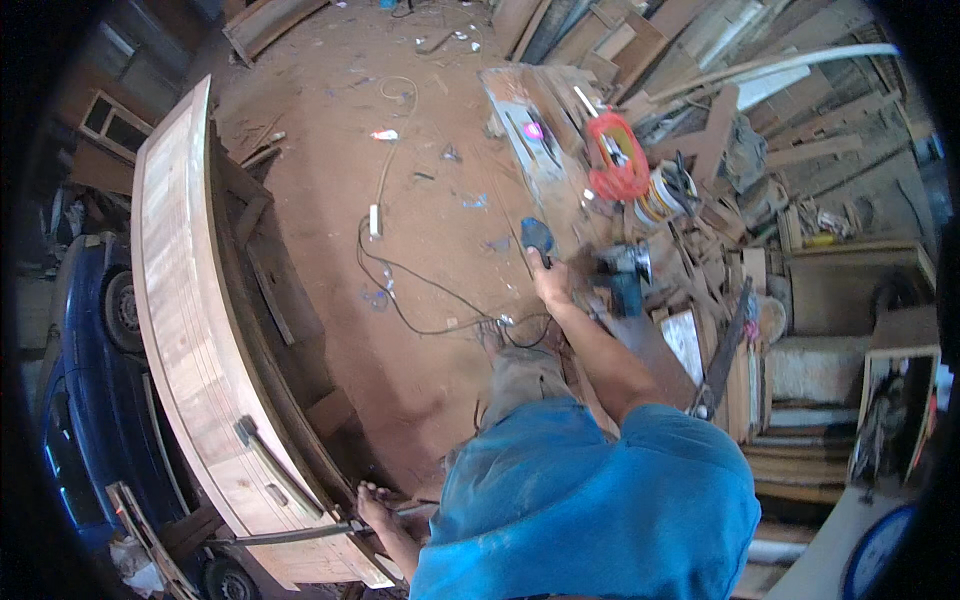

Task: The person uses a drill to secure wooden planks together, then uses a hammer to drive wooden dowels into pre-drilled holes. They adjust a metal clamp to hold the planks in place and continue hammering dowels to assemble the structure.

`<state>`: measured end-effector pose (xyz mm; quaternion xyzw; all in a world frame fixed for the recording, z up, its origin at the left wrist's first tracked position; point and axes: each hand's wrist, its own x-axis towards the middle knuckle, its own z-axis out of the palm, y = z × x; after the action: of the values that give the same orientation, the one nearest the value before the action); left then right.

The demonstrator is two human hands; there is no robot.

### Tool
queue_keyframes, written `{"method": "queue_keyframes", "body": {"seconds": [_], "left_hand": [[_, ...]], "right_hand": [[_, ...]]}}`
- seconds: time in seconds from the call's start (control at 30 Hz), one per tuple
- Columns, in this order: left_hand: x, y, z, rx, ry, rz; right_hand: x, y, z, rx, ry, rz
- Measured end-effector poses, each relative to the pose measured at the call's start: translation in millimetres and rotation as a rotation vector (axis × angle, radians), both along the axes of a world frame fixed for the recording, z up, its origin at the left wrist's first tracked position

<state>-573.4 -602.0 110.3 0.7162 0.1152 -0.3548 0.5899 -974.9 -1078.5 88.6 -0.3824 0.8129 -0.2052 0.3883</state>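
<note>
My right hand (549,277) is closed round the dark handle of a blue-headed tool (537,235), held out over the floor; its exact kind is not clear. Low on the left, my left hand (376,508) has its fingers curled beside the near end of a long, pale wooden panel (185,250). A dark metal bar (300,535) crosses the panel and ends close to that hand; whether the fingers grip it is hidden. On the panel lie a hammer-like tool (262,452) with a dark head and a small wooden block (277,495).
A teal power tool (625,285) stands right of my right arm. Beyond it are a cut-open red container (615,155) and a white bucket (662,195), among wood scraps. A dark cable (425,280) and white power strip (375,220) lie on the floor. A blue car (95,370) stands left.
</note>
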Motion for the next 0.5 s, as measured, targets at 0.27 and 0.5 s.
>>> {"method": "queue_keyframes", "body": {"seconds": [0.27, 0.5], "left_hand": [[-74.8, -5.2, -2.4, 0.732, -0.574, -0.27], [-43.3, -116.3, 19.3, 0.616, -0.331, -0.518]], "right_hand": [[-54.6, -155.1, -28.3, 0.059, 0.305, -0.127], [-106.0, -190.3, -119.4, 0.214, 0.606, -0.01]]}}
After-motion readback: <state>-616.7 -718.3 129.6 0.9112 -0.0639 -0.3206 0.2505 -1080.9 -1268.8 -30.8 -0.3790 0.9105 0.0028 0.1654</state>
